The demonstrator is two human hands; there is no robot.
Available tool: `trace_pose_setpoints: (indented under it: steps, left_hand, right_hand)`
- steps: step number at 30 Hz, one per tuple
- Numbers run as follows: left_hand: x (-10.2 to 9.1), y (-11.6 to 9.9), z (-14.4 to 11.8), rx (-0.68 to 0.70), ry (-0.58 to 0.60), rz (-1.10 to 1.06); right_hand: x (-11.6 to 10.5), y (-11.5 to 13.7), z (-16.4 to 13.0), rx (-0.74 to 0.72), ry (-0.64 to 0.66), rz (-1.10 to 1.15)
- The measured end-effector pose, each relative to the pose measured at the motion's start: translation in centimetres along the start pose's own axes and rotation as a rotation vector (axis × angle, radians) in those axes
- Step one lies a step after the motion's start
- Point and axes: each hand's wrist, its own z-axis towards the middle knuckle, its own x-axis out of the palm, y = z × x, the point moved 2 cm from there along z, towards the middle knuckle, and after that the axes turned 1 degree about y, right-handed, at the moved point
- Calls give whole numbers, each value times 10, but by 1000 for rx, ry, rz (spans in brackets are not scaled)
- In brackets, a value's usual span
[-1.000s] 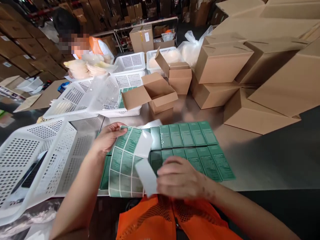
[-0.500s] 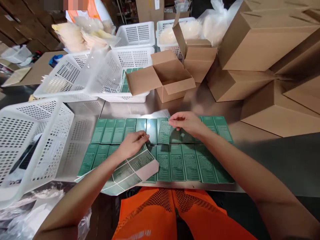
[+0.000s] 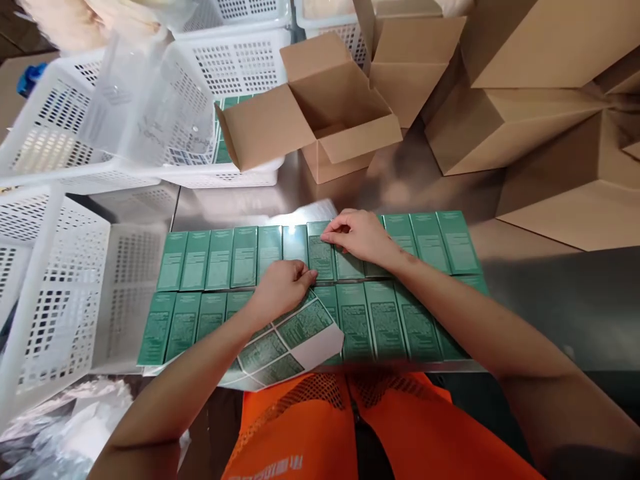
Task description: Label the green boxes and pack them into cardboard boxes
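Since the earlier frame the right hand (image 3: 361, 237) has lowered, fingers pinched on a translucent green printed label (image 3: 321, 252) over the two rows of flat green cartons (image 3: 380, 320). The left hand (image 3: 281, 288), at those cartons' middle, presses the white label sheet (image 3: 287, 340) with fingers together. I judge squaring the label's edges before smoothing it down works best.

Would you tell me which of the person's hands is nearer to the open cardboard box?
The right hand. It rests on the upper row of green boxes, just below the open cardboard box. The left hand sits lower, on the sticker sheet, farther from it.

left hand (image 3: 280, 288) curled; right hand (image 3: 359, 235) pinching
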Motion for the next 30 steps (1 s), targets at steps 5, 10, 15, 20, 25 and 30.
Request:
trace_pose_setpoints:
  steps: [5, 10, 15, 20, 25, 30]
  left_hand:
    - [2, -4, 3, -43, 37, 83]
    - [3, -6, 5, -69, 43, 118]
    - [2, -7, 6, -85, 53, 124]
    - [0, -12, 9, -71, 49, 162]
    - [-1, -17, 16, -45, 81, 300]
    - [-9, -10, 1, 17, 66, 261]
  right_hand:
    - [1, -2, 3, -19, -4, -53]
    - [1, -4, 3, -6, -3, -58]
    - [2, -5, 3, -11, -4, -67]
    - [5, -7, 2, -37, -16, -96]
    - [10, -9, 2, -30, -120, -139]
    - [14, -6, 0, -39, -181, -203]
